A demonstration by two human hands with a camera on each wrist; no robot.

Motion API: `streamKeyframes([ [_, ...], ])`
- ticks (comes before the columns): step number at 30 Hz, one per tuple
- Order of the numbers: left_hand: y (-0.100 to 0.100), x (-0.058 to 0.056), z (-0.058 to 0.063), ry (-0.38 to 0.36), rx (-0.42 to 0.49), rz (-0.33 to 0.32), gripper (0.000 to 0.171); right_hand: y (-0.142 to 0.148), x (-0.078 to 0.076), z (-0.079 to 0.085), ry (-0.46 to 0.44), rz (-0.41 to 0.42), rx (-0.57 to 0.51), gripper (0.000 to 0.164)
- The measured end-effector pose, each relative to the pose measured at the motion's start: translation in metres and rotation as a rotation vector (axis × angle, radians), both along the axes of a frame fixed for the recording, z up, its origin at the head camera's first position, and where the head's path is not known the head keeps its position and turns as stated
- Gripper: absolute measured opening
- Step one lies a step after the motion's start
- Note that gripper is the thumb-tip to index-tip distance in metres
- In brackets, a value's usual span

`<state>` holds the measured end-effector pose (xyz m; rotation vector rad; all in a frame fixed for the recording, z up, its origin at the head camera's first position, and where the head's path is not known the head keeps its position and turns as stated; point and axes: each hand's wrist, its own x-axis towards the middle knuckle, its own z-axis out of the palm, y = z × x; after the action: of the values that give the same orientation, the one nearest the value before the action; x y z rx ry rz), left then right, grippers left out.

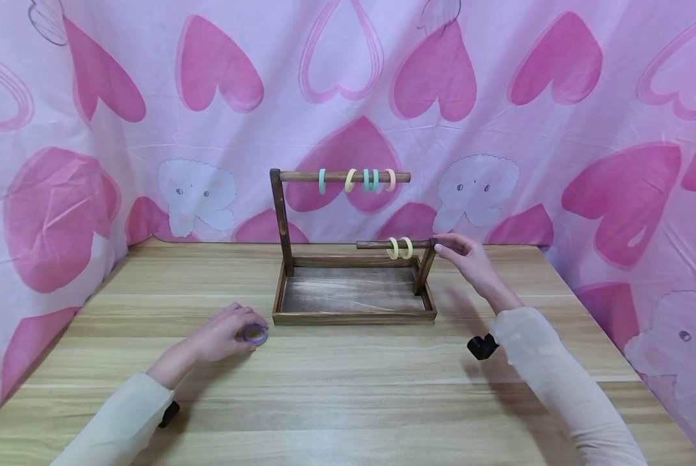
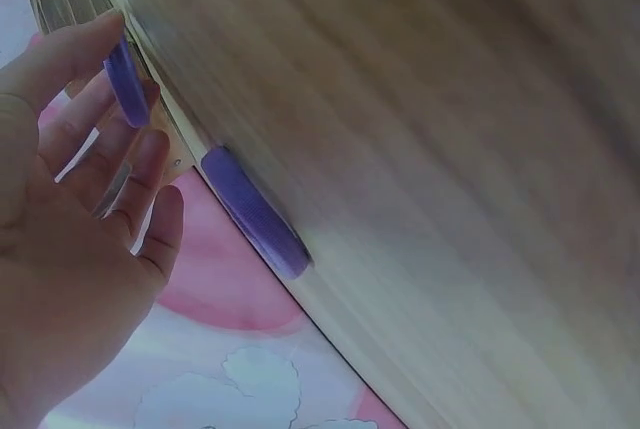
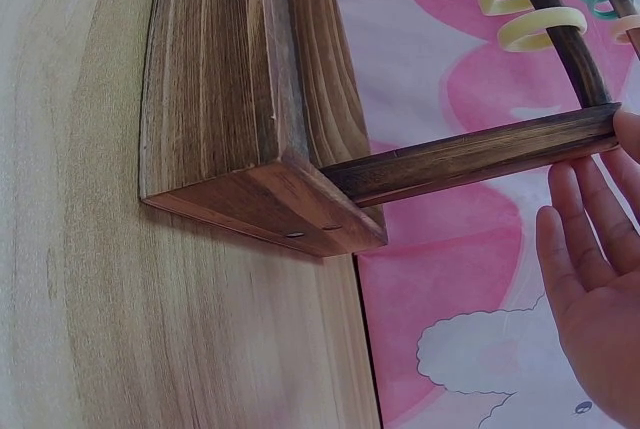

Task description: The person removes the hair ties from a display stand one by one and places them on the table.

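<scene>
My left hand (image 1: pixel 231 333) pinches a purple hair tie (image 2: pixel 126 84) between thumb and fingers, just above the table left of the rack. A second purple hair tie (image 2: pixel 255 211) lies on the wood in the left wrist view; I cannot make it out in the head view. At the rack's right side, my right hand (image 1: pixel 467 259) holds the top of the short post (image 3: pixel 470 157) with thumb and fingertips. Two pale yellow hair ties (image 1: pixel 406 248) hang on that post's bar. On the taller bar (image 1: pixel 295 176) hang several green, yellow and pink hair ties (image 1: pixel 391 180).
The dark wooden rack's shallow tray (image 1: pixel 354 318) stands at the back middle of the wooden table (image 1: pixel 336 395). Pink heart-patterned cloth (image 1: pixel 220 65) hangs behind and at both sides. Black wrist devices (image 1: pixel 482 347) sit under both sleeves.
</scene>
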<state>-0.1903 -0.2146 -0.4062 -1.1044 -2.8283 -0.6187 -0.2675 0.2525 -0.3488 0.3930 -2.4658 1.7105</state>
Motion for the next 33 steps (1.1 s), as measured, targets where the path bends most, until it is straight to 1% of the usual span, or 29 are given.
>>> streamKeyframes([
  [6, 0.001, 0.001, 0.001, -0.02, -0.027, 0.009, 0.037, 0.0, 0.0, 0.0, 0.009, 0.005, 0.001, 0.044],
  [17, 0.002, 0.001, 0.001, 0.005, -0.018, 0.006, 0.038, 0.0, 0.001, 0.001, 0.006, -0.007, 0.011, 0.045],
  [20, 0.003, 0.0, 0.001, 0.021, 0.007, 0.019, 0.033, -0.001, 0.001, 0.0, 0.005, -0.003, 0.007, 0.045],
  [22, 0.005, 0.0, 0.003, 0.036, 0.04, 0.032, 0.03, -0.001, 0.001, 0.0, 0.007, 0.003, 0.007, 0.044],
  [26, 0.014, 0.0, 0.011, 0.075, 0.113, 0.049, 0.027, -0.002, 0.001, 0.001, 0.005, 0.005, 0.001, 0.045],
  [33, 0.034, -0.005, 0.024, 0.175, 0.177, -0.014, 0.028, -0.001, 0.001, 0.0, 0.001, 0.002, -0.004, 0.044],
])
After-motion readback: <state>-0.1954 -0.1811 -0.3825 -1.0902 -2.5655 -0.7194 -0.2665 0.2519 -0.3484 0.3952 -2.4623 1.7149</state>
